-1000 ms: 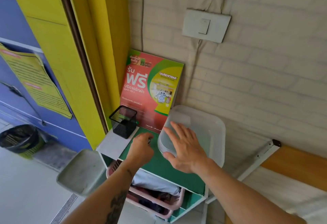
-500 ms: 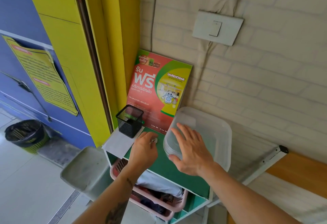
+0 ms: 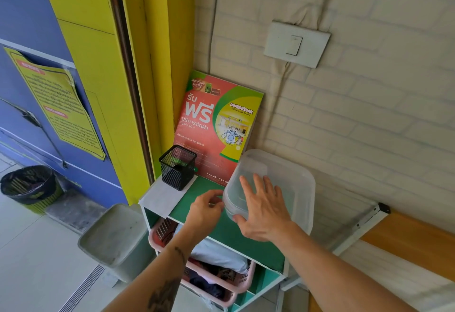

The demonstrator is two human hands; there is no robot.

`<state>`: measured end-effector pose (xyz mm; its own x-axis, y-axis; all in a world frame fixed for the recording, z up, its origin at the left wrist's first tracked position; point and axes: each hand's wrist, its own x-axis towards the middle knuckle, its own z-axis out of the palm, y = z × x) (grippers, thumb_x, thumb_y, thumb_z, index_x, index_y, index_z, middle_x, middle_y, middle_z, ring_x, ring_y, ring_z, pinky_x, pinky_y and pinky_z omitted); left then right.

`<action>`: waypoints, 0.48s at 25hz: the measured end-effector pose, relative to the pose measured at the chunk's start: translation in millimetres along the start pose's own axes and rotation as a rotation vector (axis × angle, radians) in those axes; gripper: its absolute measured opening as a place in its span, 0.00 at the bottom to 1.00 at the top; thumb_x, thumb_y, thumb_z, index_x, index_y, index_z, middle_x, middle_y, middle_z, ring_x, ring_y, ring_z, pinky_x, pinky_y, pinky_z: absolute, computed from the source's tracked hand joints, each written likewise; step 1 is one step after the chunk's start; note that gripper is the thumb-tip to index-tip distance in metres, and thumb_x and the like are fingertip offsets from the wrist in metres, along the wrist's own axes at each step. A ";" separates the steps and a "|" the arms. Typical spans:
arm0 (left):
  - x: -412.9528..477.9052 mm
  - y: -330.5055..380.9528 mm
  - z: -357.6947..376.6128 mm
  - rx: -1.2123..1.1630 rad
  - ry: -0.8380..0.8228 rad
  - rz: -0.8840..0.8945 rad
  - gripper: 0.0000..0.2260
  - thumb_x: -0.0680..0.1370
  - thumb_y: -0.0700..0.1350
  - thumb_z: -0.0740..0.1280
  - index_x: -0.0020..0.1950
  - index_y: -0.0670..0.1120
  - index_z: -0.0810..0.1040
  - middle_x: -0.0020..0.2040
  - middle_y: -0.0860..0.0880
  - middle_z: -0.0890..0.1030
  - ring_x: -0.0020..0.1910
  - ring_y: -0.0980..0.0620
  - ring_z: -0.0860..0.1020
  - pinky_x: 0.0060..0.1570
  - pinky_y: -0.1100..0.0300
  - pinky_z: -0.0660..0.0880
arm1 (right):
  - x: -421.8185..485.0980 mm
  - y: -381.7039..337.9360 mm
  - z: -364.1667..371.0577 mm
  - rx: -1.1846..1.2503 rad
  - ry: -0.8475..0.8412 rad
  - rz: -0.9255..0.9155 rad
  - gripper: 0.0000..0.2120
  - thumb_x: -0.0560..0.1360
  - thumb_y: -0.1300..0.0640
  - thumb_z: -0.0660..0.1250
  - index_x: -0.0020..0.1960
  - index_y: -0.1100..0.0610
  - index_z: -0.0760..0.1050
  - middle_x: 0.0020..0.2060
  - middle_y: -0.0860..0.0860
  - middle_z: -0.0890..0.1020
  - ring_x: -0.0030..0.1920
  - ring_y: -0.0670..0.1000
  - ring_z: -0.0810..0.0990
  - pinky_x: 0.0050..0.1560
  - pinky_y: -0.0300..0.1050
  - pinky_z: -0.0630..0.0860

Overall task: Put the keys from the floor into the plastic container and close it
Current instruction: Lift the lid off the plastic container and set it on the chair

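A translucent plastic container (image 3: 293, 176) with its lid on sits on the green top (image 3: 197, 188) of a small shelf unit, against the brick wall. My right hand (image 3: 263, 210) lies flat on the lid's near left part, fingers spread, thumb hooked over the container's front corner. My left hand (image 3: 205, 209) is closed just left of the container, touching its left edge. A small glint of metal, likely the keys (image 3: 211, 204), shows between its fingers; most of it is hidden.
A black mesh pen holder (image 3: 177, 167) stands at the shelf's back left on a white sheet. A red and green laundry poster (image 3: 216, 124) leans on the wall behind. A pink basket (image 3: 221, 284) sits below. A grey bin (image 3: 110, 235) stands left.
My left hand has moved right and up along the shelf top until it meets the container's left edge. My right hand stays on the lid.
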<state>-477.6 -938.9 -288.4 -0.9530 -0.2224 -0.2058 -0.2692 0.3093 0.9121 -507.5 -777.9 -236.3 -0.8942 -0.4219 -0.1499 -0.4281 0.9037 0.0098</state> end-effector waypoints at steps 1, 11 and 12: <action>1.6 -0.7 -1.3 -0.018 -0.020 -0.003 0.13 0.75 0.43 0.66 0.57 0.54 0.80 0.48 0.52 0.85 0.45 0.52 0.82 0.46 0.55 0.80 | 0.3 -1.9 0.4 -0.002 0.002 0.007 0.47 0.72 0.35 0.61 0.79 0.52 0.39 0.79 0.60 0.47 0.78 0.65 0.45 0.74 0.67 0.49; 7.2 5.1 -3.3 -0.109 -0.122 -0.015 0.16 0.75 0.38 0.66 0.59 0.53 0.77 0.52 0.51 0.85 0.39 0.55 0.79 0.40 0.60 0.74 | 5.0 -4.0 -7.0 -0.075 0.037 -0.017 0.46 0.70 0.35 0.61 0.78 0.59 0.50 0.77 0.63 0.56 0.76 0.66 0.56 0.71 0.64 0.61; 7.2 5.9 -3.8 -0.114 -0.123 -0.018 0.16 0.75 0.37 0.66 0.59 0.53 0.77 0.51 0.51 0.85 0.38 0.56 0.78 0.39 0.61 0.74 | 5.3 -4.0 -8.7 -0.081 0.036 -0.021 0.46 0.70 0.35 0.61 0.78 0.59 0.50 0.77 0.64 0.57 0.76 0.66 0.57 0.71 0.63 0.63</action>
<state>-485.6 -942.1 -283.1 -0.9600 -0.1100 -0.2575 -0.2750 0.1974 0.9410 -511.7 -784.4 -228.5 -0.8882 -0.4447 -0.1154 -0.4550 0.8862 0.0871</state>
